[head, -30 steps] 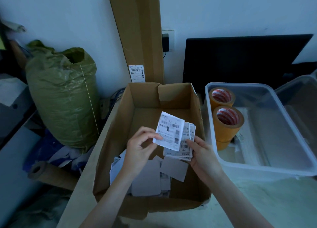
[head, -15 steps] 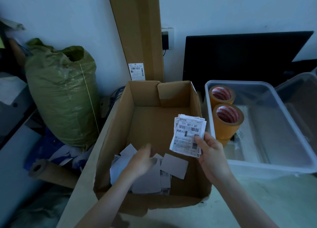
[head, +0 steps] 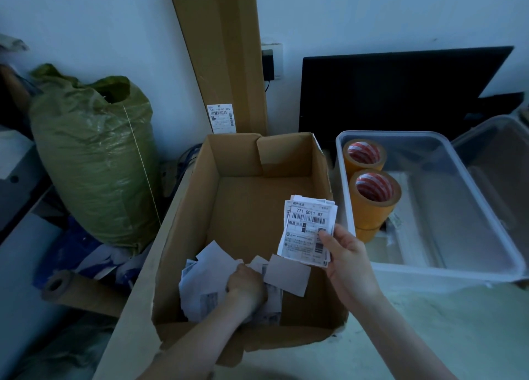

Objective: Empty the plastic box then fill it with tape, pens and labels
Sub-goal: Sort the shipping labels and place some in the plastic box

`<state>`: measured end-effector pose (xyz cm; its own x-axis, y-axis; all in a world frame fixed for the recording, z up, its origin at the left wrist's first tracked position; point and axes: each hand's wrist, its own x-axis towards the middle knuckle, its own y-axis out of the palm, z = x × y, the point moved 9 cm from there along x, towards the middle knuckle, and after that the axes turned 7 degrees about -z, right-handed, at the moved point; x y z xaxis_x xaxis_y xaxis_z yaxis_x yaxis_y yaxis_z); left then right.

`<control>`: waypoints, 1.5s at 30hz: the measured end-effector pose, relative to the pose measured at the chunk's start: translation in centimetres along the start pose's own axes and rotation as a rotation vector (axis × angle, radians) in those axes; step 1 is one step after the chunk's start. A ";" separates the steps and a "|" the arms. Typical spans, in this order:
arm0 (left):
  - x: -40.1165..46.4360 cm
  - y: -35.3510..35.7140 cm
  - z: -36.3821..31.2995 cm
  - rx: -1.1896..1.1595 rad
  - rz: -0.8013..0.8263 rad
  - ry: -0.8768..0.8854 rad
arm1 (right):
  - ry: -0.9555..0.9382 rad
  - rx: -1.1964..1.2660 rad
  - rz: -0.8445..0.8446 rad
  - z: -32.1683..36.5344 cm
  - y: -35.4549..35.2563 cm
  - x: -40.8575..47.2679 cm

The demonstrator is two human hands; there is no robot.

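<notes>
White wall behind, pale tabletop (head: 429,336) up front, dim bluish light. Far left on the floor: stuffed green woven sack (head: 94,162), a cardboard tube (head: 83,292) lying below it. Tall flat carton (head: 220,53) leans upright on the wall, barcode sticker near its bottom.

Centre: open cardboard box (head: 252,208) on the table, flaps up. Loose labels (head: 209,279) piled in its near-left corner, some face down. Left hand (head: 246,286) is down in that pile, knuckles up, fingers curled into the paper; can't tell whether it actually has hold of any sheet.

Right hand (head: 347,261) is above the box's right side, pinching a stack of printed labels (head: 309,230) by its lower right corner, thumb on the front face, stack upright with barcodes facing the camera. Top sheet reads 771 G011 87.

Right of the cardboard box, just beside it: clear plastic box (head: 486,222) on the table. Two rolls of tan tape (head: 372,199) standing against its left wall, one behind the other, red-printed cores visible; the nearer roll sits on another roll. Pale flat items on the box floor, unclear what. Black monitor (head: 400,93) against the wall behind. Another clear container (head: 503,156) at the far right edge.
</notes>
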<state>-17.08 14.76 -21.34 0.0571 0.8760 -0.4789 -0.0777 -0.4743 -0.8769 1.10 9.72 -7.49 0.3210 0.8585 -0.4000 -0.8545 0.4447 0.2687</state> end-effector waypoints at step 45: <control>-7.0 -13.2 3.6 -1.662 -0.332 0.129 | 0.410 0.289 0.372 -0.8 5.2 -0.2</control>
<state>-20.01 15.24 -6.27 -0.0634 0.9764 -0.2062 0.9976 0.0679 0.0145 -3.71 11.67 -6.68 -0.2089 0.8270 -0.5219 -0.7152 0.2348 0.6583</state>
